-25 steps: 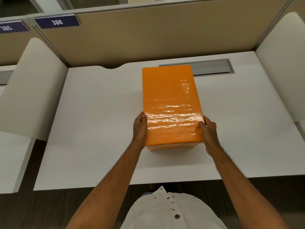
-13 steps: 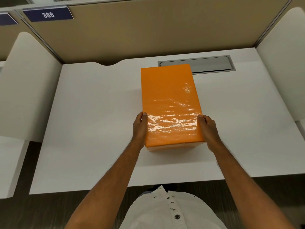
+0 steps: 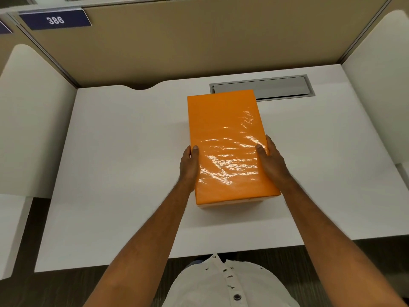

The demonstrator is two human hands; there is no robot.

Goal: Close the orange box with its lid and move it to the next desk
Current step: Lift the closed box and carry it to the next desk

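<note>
Box [image 3: 228, 142] lidded on my desk [image 3: 124, 169], long axis running away from me.
Left hand [image 3: 189, 165] and right hand [image 3: 271, 161] clamp its near sides, thumbs on the lid.

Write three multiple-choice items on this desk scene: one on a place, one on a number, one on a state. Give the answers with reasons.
1. Where do the hands hold the box?
A. its long sides
B. its far end
C. underneath

2. What number is on the sign?
A. 368
B. 386
C. 836

3. What state is the box in?
A. open
C. lidless
B. lid on

Answers: 1 A, the left hand and right hand press its left and right sides. 2 B, the sign reads 386. 3 B, the glossy lid covers the top.
</note>
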